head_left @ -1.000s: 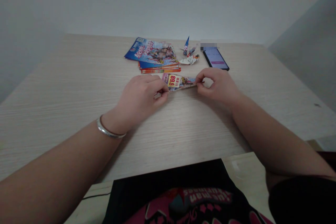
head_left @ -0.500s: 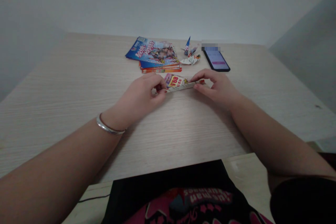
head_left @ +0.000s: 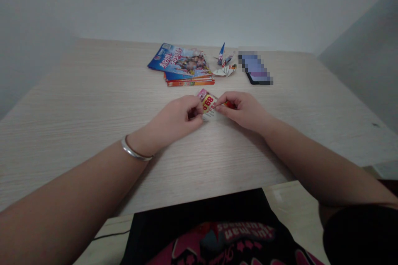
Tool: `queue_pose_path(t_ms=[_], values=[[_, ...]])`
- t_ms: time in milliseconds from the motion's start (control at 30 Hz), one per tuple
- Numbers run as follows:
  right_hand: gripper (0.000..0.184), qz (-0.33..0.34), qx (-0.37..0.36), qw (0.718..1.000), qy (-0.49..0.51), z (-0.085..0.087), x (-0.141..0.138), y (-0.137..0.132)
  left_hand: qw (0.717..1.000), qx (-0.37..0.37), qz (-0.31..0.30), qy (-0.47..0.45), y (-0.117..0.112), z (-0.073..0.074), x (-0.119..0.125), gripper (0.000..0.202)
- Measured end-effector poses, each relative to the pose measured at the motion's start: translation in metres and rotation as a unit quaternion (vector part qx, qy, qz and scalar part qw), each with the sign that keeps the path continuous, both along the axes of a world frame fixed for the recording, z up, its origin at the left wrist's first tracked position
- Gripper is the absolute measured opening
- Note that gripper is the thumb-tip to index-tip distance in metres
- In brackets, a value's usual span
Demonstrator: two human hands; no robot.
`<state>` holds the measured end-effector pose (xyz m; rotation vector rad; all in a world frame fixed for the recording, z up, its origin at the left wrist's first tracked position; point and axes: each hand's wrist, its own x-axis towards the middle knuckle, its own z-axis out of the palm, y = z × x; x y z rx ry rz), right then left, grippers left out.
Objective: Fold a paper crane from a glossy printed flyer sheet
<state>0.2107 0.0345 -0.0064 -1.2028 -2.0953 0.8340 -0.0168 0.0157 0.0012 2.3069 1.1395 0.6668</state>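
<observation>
A small piece of printed paper (head_left: 209, 102), with red digits on yellow and a pinkish corner, is between my two hands just above or on the table. My left hand (head_left: 182, 118), with a silver bangle at the wrist, pinches its left side between thumb and curled fingers. On the other side, my right hand (head_left: 241, 109) grips the paper with thumb and forefinger. A bit of orange shows under the right fingers. Both hands cover the paper's outer parts, so its full shape is hidden.
Behind my hands lies a pile of colourful printed leaflets (head_left: 183, 62). Folded paper cranes (head_left: 224, 64) stand right of it. Farther right rests a phone (head_left: 256, 68), partly pixelated. The pale wooden table (head_left: 77, 91) meets a wall at the back.
My hands have drawn closer together and slightly nearer to me. The long pale folded strip along the paper's near edge no longer shows; the paper now looks tilted.
</observation>
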Motion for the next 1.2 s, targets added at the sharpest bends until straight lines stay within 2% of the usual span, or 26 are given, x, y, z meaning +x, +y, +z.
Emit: queue_pose_path(t_ms=[233,400,700,1200], values=[[0.025,0.03,-0.059,0.998,0.017,-0.005,0.013,0.009,0.998,-0.053,-0.018,0.031,-0.001,0.005,-0.001,0.005],[0.026,0.013,-0.086,0.996,0.036,-0.001,0.027,0.016,0.996,-0.064,-0.032,0.055,-0.002,0.009,-0.003,0.009],[0.033,-0.009,-0.134,0.99,0.037,0.001,0.044,0.026,0.994,-0.048,-0.033,0.091,-0.001,0.01,-0.004,0.014],[0.028,-0.044,-0.125,0.99,0.05,-0.001,0.054,0.032,0.991,-0.001,-0.063,0.119,-0.001,0.012,-0.006,0.015]])
